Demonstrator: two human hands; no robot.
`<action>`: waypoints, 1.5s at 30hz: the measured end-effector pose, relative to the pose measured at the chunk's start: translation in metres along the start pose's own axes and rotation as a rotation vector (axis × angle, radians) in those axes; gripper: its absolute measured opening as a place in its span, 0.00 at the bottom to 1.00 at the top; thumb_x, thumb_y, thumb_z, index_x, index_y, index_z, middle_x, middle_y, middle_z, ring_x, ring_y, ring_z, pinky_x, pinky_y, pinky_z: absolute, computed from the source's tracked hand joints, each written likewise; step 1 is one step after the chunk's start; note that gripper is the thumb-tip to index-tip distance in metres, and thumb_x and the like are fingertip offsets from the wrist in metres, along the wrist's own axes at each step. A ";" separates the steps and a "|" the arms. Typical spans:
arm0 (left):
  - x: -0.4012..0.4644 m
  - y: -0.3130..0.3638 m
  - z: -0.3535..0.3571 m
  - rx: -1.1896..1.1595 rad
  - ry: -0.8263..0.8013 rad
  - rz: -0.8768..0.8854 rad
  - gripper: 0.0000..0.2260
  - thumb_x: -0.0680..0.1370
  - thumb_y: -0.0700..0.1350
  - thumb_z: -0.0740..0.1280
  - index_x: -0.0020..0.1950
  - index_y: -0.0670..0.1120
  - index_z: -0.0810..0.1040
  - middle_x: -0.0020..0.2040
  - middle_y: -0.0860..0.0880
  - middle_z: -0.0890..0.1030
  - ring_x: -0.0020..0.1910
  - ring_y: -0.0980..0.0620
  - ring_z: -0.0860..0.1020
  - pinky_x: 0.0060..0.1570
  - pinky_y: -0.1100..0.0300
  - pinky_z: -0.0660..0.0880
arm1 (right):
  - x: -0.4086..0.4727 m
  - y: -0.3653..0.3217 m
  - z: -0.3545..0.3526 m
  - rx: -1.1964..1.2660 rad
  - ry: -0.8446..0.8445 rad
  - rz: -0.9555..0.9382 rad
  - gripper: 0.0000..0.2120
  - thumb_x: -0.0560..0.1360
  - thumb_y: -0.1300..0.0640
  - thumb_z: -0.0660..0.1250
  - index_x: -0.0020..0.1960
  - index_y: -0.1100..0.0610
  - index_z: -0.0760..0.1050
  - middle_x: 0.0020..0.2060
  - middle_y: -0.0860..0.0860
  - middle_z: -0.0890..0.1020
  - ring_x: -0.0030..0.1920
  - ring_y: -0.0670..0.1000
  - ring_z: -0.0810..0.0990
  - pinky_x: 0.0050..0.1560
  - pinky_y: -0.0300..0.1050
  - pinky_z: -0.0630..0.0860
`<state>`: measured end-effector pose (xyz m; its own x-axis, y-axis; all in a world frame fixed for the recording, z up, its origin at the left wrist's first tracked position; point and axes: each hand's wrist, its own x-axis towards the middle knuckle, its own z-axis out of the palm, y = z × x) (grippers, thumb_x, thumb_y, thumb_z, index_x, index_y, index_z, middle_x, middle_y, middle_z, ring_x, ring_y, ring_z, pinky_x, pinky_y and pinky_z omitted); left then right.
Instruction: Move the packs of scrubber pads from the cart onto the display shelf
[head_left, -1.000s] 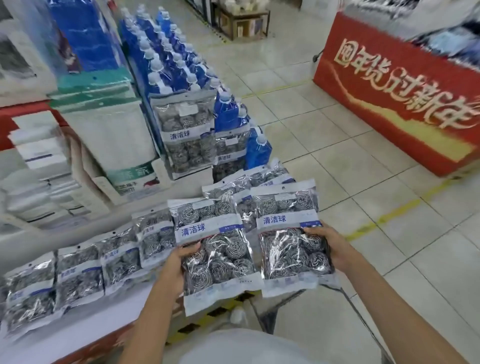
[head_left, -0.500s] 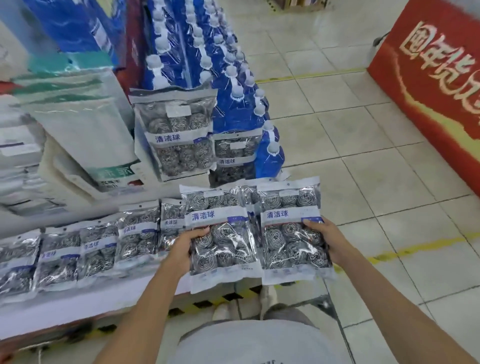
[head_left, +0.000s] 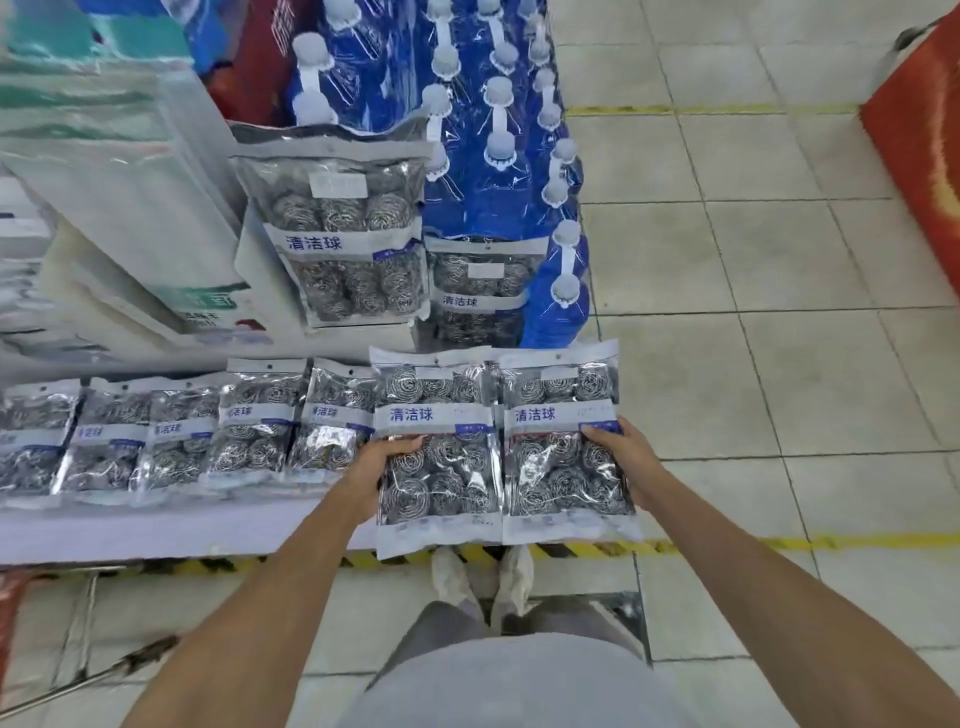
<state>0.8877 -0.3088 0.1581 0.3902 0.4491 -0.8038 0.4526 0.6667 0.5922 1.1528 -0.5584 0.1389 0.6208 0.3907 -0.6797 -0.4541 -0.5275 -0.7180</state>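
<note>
Two scrubber packs are being held side by side over the shelf edge (head_left: 171, 525): left pack (head_left: 439, 447) is being gripped at its left edge by the left hand (head_left: 376, 467), right pack (head_left: 563, 441) at its right edge by the right hand (head_left: 626, 462). Five packs (head_left: 208, 431) are lying in a row leftward.

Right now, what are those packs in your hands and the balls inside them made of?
The left pack and the right pack look like thin clear glossy plastic film: it glints and crinkles. The balls inside look like coiled shiny steel wire, silvery spirals, though I can't be sure of the metal.
</note>
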 end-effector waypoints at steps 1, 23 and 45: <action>0.008 0.002 0.000 0.025 0.012 0.001 0.25 0.60 0.50 0.82 0.56 0.49 0.84 0.65 0.46 0.82 0.68 0.43 0.75 0.74 0.40 0.64 | 0.004 -0.002 0.002 -0.016 0.007 -0.002 0.19 0.74 0.54 0.77 0.63 0.54 0.78 0.57 0.52 0.84 0.60 0.53 0.80 0.63 0.52 0.72; 0.044 0.000 0.024 0.388 0.299 0.220 0.21 0.78 0.43 0.75 0.68 0.44 0.73 0.58 0.45 0.81 0.56 0.45 0.79 0.54 0.54 0.74 | 0.016 -0.013 0.017 -0.541 0.226 -0.160 0.19 0.77 0.45 0.73 0.61 0.55 0.73 0.51 0.50 0.80 0.50 0.52 0.78 0.51 0.48 0.77; 0.003 -0.030 0.004 0.739 0.328 0.335 0.25 0.81 0.54 0.66 0.76 0.46 0.68 0.68 0.41 0.74 0.63 0.42 0.75 0.66 0.42 0.75 | -0.048 -0.016 0.046 -1.233 0.074 -0.684 0.24 0.82 0.48 0.63 0.73 0.60 0.70 0.64 0.57 0.77 0.63 0.57 0.76 0.62 0.53 0.77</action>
<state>0.8782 -0.3297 0.1379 0.3965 0.7767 -0.4895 0.8037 -0.0360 0.5939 1.1003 -0.5338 0.1764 0.5371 0.8149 -0.2177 0.7648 -0.5793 -0.2818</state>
